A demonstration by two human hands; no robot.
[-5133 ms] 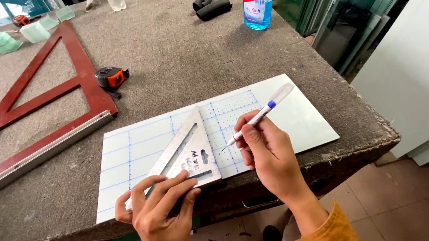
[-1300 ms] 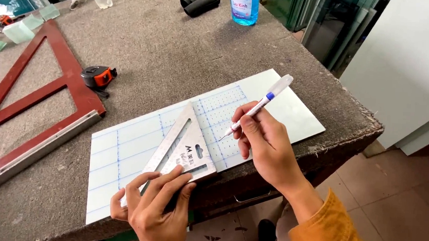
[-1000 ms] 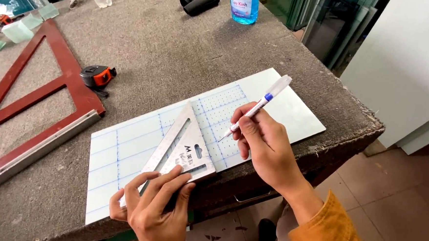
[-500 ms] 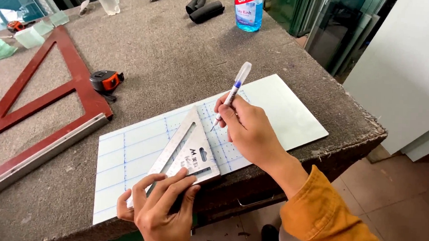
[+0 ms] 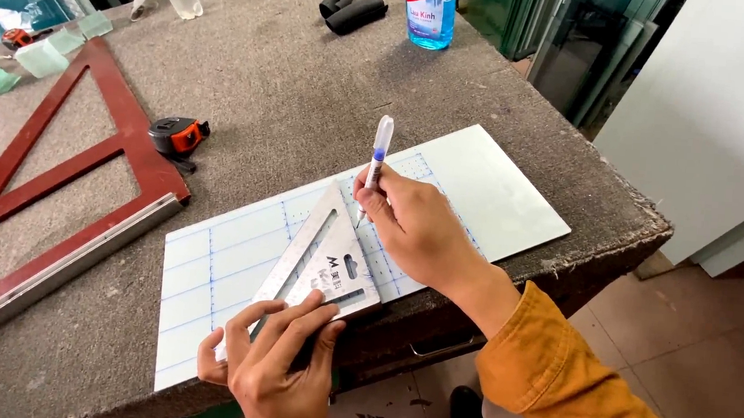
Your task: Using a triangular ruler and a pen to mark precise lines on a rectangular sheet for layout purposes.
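A white sheet (image 5: 509, 191) ruled with blue lines lies along the near edge of a grey felt-covered table (image 5: 293, 95). On it rests a metal triangular square (image 5: 322, 261). My left hand (image 5: 275, 365) presses down on the square's near edge at the table's rim. My right hand (image 5: 409, 224) holds a white and blue marker pen (image 5: 377, 154) nearly upright, its tip on the sheet beside the square's top corner.
A large red triangular frame (image 5: 94, 177) with a metal base lies at the left. An orange and black tape measure (image 5: 176, 133) sits beside it. At the far edge stand a blue liquid bottle (image 5: 429, 13), black rolls (image 5: 353, 4) and glass pieces (image 5: 41, 56).
My right hand has moved the pen leftwards along the sheet, from its right part up to the square's top corner. My left hand stays on the square.
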